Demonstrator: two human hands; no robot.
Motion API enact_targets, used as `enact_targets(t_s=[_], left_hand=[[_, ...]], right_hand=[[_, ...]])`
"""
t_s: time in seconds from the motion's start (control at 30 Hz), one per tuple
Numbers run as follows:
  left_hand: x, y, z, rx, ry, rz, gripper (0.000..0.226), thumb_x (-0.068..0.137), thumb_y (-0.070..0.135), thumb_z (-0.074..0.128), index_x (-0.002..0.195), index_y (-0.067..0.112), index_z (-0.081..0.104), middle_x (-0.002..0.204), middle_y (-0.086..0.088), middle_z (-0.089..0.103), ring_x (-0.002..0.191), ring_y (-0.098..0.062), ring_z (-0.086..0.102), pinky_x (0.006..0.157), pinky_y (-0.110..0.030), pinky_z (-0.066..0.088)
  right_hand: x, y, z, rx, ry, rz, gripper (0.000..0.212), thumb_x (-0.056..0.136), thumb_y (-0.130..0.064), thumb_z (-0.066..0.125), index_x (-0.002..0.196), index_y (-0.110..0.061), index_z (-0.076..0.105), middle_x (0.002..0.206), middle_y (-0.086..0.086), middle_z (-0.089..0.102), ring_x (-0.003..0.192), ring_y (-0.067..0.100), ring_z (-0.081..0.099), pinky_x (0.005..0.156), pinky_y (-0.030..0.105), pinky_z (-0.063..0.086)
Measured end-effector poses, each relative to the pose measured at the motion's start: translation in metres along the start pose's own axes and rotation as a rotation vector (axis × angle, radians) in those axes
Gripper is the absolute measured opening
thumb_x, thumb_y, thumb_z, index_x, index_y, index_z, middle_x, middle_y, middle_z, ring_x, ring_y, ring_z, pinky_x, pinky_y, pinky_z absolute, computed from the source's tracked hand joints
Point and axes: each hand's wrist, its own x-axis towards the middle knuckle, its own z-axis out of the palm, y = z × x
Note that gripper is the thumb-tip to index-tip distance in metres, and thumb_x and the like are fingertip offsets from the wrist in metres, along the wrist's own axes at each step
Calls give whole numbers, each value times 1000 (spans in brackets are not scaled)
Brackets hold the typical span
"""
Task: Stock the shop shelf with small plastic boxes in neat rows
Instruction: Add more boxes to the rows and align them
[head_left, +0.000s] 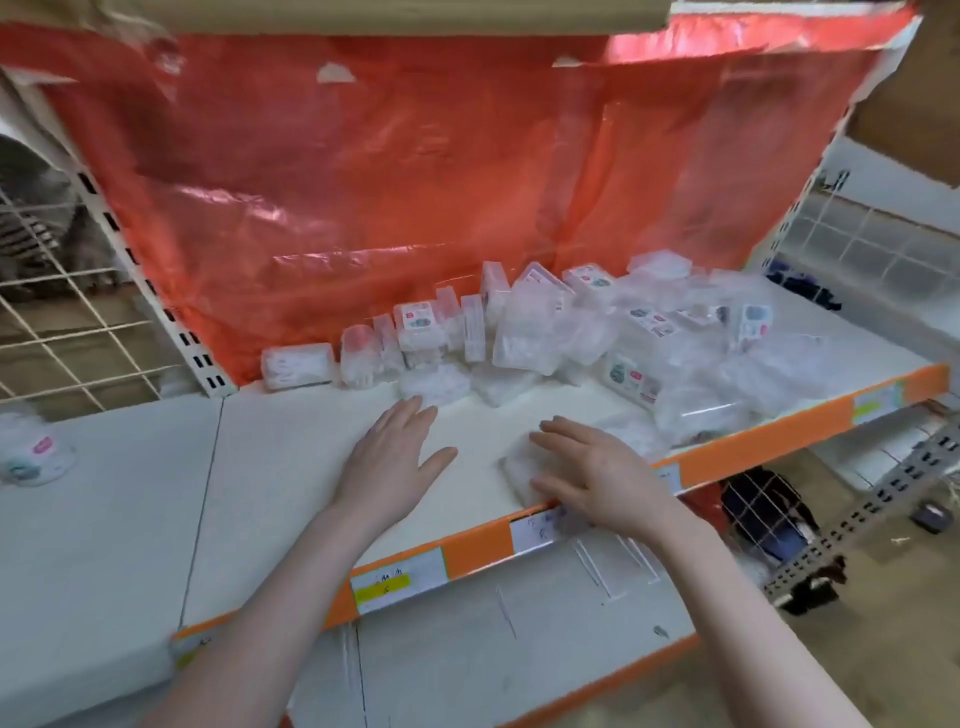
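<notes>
Several small clear plastic boxes (524, 332) lie jumbled along the back and right of the white shelf (291, 447). A few stand upright in a rough row at the back left, beginning with a flat box (297, 365). My left hand (390, 457) hovers flat over the shelf, fingers straight, its tips near a clear box (434, 385). My right hand (597, 467) lies with spread fingers on a clear box (519, 470) at the shelf's front edge.
A red plastic sheet (415, 171) lines the shelf back. The front edge is an orange strip with price labels (397, 577). A round labelled tub (34, 457) sits on the neighbouring shelf at left. Wire mesh panels (62, 322) stand on both sides; a lower shelf lies beneath.
</notes>
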Motion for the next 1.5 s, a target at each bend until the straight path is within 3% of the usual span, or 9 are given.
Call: enact_targets(t_s=[0.13,0.33,0.47,0.8,0.97,1.07,1.17,1.27,1.5], left_hand=[[9,9,0,40,-9,-49,62,95,49,43,148,22,26,158,3,13,145,-13,9,114,-32,17],[32,9,3,98,-51,-58,63,95,48,42,150,25,19,159,5,7,145,-11,4,114,-37,18],[41,4,8,130,-92,-80,65,96,47,41,150,23,15,159,2,8,146,-13,5,116,-36,16],[-8,4,11,191,18,-77,61,96,49,39,149,27,21,157,4,18,144,-13,14,113,-31,18],[-32,-3,-3,147,75,-73,56,93,50,45,142,26,38,149,5,36,137,-13,29,107,-27,23],[-20,-3,-11,121,85,-103,60,92,50,48,144,22,36,151,2,33,138,-14,26,108,-26,22],[-1,-3,-11,123,13,-136,68,91,52,49,147,18,28,153,0,27,140,-15,22,110,-28,20],[10,0,-9,120,-82,-189,74,88,52,53,146,15,27,147,-3,36,135,-20,32,105,-32,28],[10,7,-14,45,-105,-289,58,77,40,66,127,18,45,125,-2,51,116,-21,48,84,-30,39]], right_hand=[[13,15,-1,-13,-48,-97,54,87,-47,58,132,-19,52,137,-3,51,131,13,40,101,19,25],[21,13,8,-52,-2,-73,52,87,-48,57,123,-11,59,119,7,62,112,26,54,91,32,39],[28,14,13,-95,34,-21,52,91,-48,51,125,-9,56,115,6,62,108,27,54,88,32,39],[41,8,21,-144,127,47,46,93,-43,50,108,-1,62,97,14,64,92,33,56,82,37,39],[37,9,17,-144,71,-21,57,92,-52,44,124,-6,54,116,9,60,107,28,51,93,30,32],[37,11,13,-178,-5,-35,63,89,-57,44,134,-13,44,127,3,53,115,23,46,97,27,28],[40,6,9,-227,-55,-21,57,89,-55,46,129,-14,43,125,2,52,112,22,47,94,28,32],[42,0,6,-240,-72,8,53,89,-51,48,126,-13,45,121,4,54,110,23,49,91,29,35],[39,-9,5,-237,-50,61,41,88,-44,49,113,-12,49,110,6,55,103,23,51,82,28,36]])
